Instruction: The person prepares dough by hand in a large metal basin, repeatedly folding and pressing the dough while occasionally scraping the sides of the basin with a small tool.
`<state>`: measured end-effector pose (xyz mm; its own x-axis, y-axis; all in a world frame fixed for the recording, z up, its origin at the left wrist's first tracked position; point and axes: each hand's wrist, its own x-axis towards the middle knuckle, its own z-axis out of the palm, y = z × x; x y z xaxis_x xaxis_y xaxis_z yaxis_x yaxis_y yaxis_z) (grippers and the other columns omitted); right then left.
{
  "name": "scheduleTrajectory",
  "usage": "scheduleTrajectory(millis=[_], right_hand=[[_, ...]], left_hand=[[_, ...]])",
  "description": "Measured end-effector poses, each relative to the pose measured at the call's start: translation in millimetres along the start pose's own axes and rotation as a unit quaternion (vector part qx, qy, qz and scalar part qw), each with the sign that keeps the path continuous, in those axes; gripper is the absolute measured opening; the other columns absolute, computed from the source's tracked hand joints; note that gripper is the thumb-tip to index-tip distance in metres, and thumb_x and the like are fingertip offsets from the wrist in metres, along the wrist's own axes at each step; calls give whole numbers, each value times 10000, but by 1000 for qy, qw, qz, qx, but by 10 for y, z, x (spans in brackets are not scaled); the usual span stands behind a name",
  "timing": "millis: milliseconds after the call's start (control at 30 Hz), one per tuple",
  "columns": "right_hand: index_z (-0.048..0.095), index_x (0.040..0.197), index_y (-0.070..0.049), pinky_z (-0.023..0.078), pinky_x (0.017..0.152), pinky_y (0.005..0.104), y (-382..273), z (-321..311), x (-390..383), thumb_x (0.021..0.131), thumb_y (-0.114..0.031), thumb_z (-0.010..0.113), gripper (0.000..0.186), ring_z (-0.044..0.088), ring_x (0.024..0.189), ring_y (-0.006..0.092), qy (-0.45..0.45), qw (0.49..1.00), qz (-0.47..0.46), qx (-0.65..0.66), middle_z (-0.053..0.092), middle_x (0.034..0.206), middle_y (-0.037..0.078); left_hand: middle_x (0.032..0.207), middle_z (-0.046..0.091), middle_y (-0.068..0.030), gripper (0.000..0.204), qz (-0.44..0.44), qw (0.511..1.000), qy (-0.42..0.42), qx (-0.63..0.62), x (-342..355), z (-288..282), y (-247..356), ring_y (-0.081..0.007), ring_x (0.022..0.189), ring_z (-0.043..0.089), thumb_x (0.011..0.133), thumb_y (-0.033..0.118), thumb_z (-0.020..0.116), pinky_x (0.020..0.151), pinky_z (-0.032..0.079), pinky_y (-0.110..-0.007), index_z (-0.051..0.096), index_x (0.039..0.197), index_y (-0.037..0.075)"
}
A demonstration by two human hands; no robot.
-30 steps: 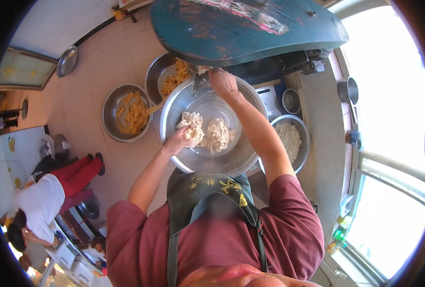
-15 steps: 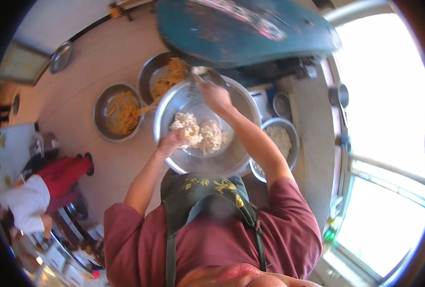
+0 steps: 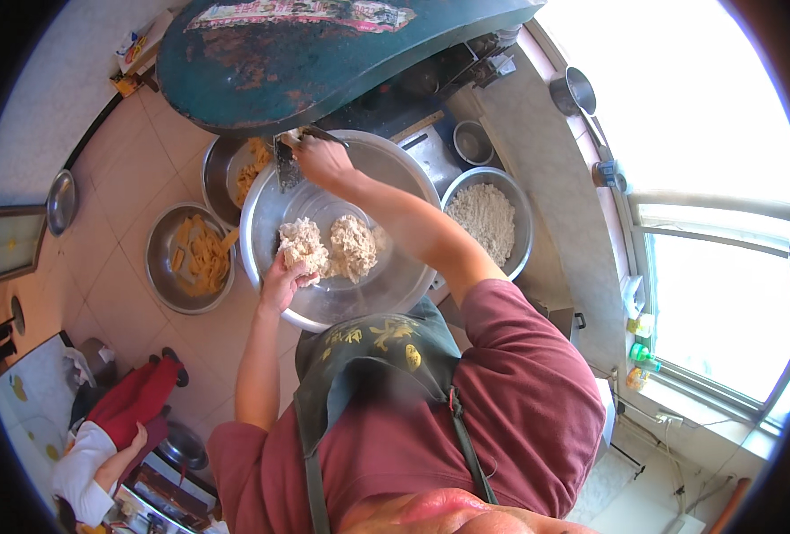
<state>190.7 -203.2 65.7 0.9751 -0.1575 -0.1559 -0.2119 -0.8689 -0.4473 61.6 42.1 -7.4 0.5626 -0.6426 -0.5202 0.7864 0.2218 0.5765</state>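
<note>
A large steel bowl [image 3: 386, 298] stands in front of my apron, holding two shaggy lumps of pale dough. My left hand [image 3: 281, 283], palm up, is closed on the left dough lump [image 3: 302, 245] inside the bowl. The other dough lump [image 3: 354, 249] rests on the bowl's bottom, just right of it. My right arm crosses over the bowl. At its far-left rim, my right hand [image 3: 322, 163] has its fingers bent together beside a flour-dusted metal piece [image 3: 288, 169], under the machine's edge. Something whitish shows at the fingertips; its kind is hidden.
A worn blue-green machine [image 3: 261, 76] overhangs the bowl's far side. Two steel bowls with yellowish strips [image 3: 203, 258] sit at the left. A bowl of white crumbly flour [image 3: 484, 222] and a small pot [image 3: 473, 142] stand right. Another person [image 3: 101, 454] is at lower left.
The view has shifted, so the bowls and machine appear further left. My left hand stays on its dough lump; my right hand remains at the bowl's far rim, its fingers nearer the metal piece.
</note>
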Motion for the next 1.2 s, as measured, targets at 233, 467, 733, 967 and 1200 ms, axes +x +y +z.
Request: scheduleTrajectory(millis=[233, 467, 733, 967, 1200], right_hand=[[536, 1264, -168, 565, 656, 466, 113, -1, 213, 963, -167, 466, 309, 697, 885, 353, -5, 984, -126, -129, 693, 1017, 190], [524, 1366, -273, 545, 715, 514, 35, 3, 66, 1023, -199, 368, 384, 675, 904, 396, 27, 977, -141, -156, 590, 1276, 217], [391, 1458, -204, 555, 681, 512, 19, -197, -40, 920, -68, 420, 555, 678, 825, 416, -19, 974, -140, -179, 651, 1038, 262], [485, 1396, -200, 556, 715, 502, -63, -215, -46, 958, -112, 421, 452, 677, 864, 411, -20, 972, -159, -172, 661, 1080, 231], [519, 1389, -247, 537, 711, 528, 213, -107, 277, 1004, -301, 441, 397, 659, 806, 439, 6, 980, -122, -156, 637, 1165, 225]], left_hand=[[1275, 575, -86, 491, -13, 999, -31, 22, 119, -123, -39, -221, 1131, 606, 909, 64, 638, 938, 541, -394, 442, 1358, 59], [1356, 519, -88, 584, 9, 999, -48, -13, 72, -120, 9, -229, 1218, 549, 912, 32, 613, 1019, 492, -430, 362, 1439, 64], [1355, 517, -93, 588, 10, 995, -63, -72, 22, -84, 35, -258, 1226, 552, 918, -15, 509, 1057, 464, -440, 329, 1474, 51], [1355, 507, -87, 580, 1, 994, -68, -83, 21, -188, -94, -246, 1185, 580, 957, 7, 522, 1036, 494, -423, 304, 1492, 59], [1346, 493, -86, 604, 7, 995, -84, -54, 63, -150, -65, -267, 1128, 610, 939, -4, 569, 962, 546, -395, 308, 1484, 17]])
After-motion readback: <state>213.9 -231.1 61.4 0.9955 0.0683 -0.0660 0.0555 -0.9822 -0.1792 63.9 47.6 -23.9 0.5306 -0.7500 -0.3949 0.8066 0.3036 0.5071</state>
